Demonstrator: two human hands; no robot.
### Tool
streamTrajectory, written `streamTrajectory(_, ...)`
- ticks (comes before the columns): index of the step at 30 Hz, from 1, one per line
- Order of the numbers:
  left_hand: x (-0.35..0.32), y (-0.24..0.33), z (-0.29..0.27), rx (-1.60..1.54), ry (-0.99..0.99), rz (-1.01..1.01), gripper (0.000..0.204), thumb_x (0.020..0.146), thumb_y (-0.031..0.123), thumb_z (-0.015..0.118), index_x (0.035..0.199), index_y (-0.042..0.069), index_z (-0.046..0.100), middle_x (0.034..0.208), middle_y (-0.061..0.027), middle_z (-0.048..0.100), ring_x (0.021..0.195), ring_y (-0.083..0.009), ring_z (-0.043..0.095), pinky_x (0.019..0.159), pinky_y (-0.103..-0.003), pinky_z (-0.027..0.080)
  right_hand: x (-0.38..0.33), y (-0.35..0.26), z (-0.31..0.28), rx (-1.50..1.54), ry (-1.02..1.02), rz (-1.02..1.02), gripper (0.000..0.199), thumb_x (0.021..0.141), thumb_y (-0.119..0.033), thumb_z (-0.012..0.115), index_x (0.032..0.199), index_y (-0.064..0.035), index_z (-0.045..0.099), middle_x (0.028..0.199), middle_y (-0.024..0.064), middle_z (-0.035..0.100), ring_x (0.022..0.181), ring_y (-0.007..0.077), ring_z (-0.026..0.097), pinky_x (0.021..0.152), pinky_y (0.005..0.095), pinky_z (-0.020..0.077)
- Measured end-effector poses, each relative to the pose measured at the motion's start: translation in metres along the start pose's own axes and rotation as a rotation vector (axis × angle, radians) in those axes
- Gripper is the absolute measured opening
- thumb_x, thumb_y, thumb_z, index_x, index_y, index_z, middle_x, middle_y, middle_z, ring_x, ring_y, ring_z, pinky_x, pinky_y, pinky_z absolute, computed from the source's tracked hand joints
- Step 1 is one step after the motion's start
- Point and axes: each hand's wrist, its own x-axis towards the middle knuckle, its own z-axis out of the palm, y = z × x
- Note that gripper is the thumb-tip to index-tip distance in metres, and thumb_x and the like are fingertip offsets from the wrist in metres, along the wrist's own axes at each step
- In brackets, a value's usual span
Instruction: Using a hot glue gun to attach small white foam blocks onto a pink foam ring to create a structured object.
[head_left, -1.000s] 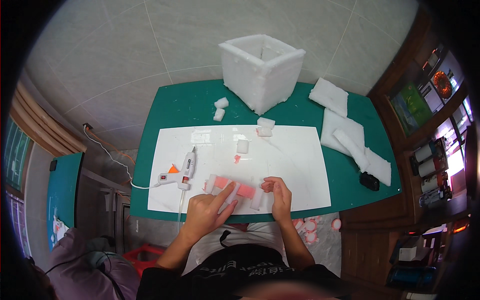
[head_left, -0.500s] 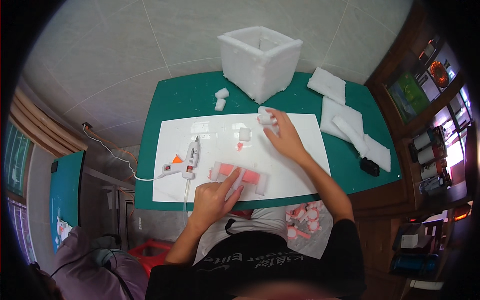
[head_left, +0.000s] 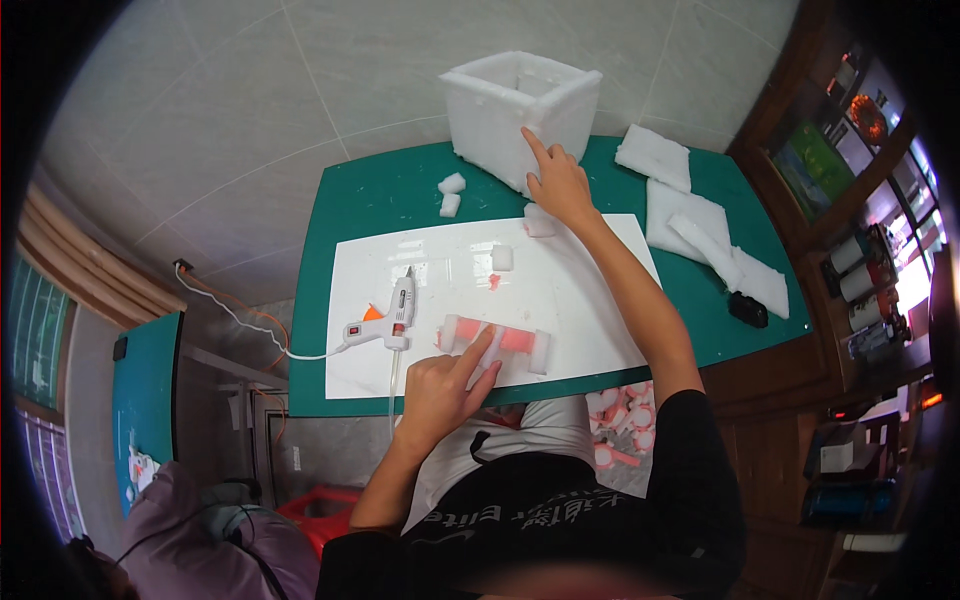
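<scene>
Near the front of the white sheet lies a pink foam piece with white foam ends (head_left: 540,352). My left hand (head_left: 440,395) is closed on it, index finger stretched over the pink part and thumb at the near side, with a white strip between them. Farther off, my right hand (head_left: 560,185) is open and holds nothing, its index finger extended against or just before the front of a white foam box (head_left: 485,125). I cannot tell if the fingertip touches. A small white foam piece with a pink edge (head_left: 540,220) lies below the right wrist.
A white glue gun (head_left: 400,310) lies on the white sheet (head_left: 370,375), its cord running left. Small foam blocks (head_left: 452,184), a white foam cube (head_left: 502,258) and foam slabs (head_left: 685,222) lie on the green table. A black object (head_left: 747,310) sits right. Another person (head_left: 190,530) is lower left.
My right hand has left the small foam piece with the pink edge and moved up to the foam box. My left hand stays on the pink and white piece. The whole view has shifted slightly.
</scene>
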Motion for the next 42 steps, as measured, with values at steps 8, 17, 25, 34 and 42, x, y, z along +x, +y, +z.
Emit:
streamTrajectory(8,0.001,-0.001,0.007,-0.003,0.022,0.029,0.049,0.085,0.019,0.078,0.131,0.01,0.066,0.05,-0.0056,0.052,0.041,-0.0207,0.053,0.045,-0.035,0.041,-0.014,0.025,-0.005,-0.019,0.044,0.107,0.087,0.085,-0.017,0.066,0.161,-0.0274,0.024,0.112,0.021,0.058,0.097,0.0379,0.061,0.085,0.0482,0.0519)
streamTrajectory(17,0.003,0.0,0.007,-0.01,-0.003,0.02,0.048,0.086,0.019,0.075,0.132,0.007,0.065,0.051,-0.0065,0.053,0.042,-0.0235,0.053,0.045,-0.037,0.041,-0.018,0.028,-0.011,0.08,0.025,0.114,0.085,0.086,-0.017,0.066,0.16,-0.021,0.025,0.12,0.0207,0.055,0.106,0.0386,0.059,0.092,0.0471,0.0516)
streamTrajectory(25,0.003,-0.001,0.007,-0.02,-0.01,0.013,0.048,0.086,0.018,0.076,0.131,0.007,0.065,0.05,-0.0067,0.053,0.042,-0.0233,0.053,0.045,-0.036,0.041,-0.011,0.035,-0.006,0.128,0.116,0.19,0.085,0.085,-0.018,0.067,0.157,-0.0041,0.025,0.137,0.0251,0.046,0.119,0.042,0.055,0.097,0.0474,0.0498)
streamTrajectory(34,0.005,-0.001,0.009,-0.03,-0.011,0.018,0.048,0.085,0.018,0.076,0.131,0.007,0.065,0.05,-0.0065,0.052,0.041,-0.0232,0.052,0.045,-0.037,0.04,-0.009,0.073,0.001,0.183,0.14,0.32,0.092,0.083,-0.018,0.067,0.159,-0.0033,0.017,0.143,0.0271,0.038,0.122,0.0468,0.051,0.101,0.0496,0.0476)
streamTrajectory(42,0.006,-0.002,0.009,-0.016,0.003,0.006,0.048,0.083,0.016,0.079,0.129,0.008,0.067,0.05,-0.0062,0.053,0.04,-0.0198,0.052,0.044,-0.034,0.041,-0.007,0.101,0.005,0.237,0.234,0.414,0.097,0.083,-0.019,0.068,0.161,-0.0078,0.012,0.142,0.0267,0.038,0.123,0.0458,0.051,0.102,0.0476,0.0462)
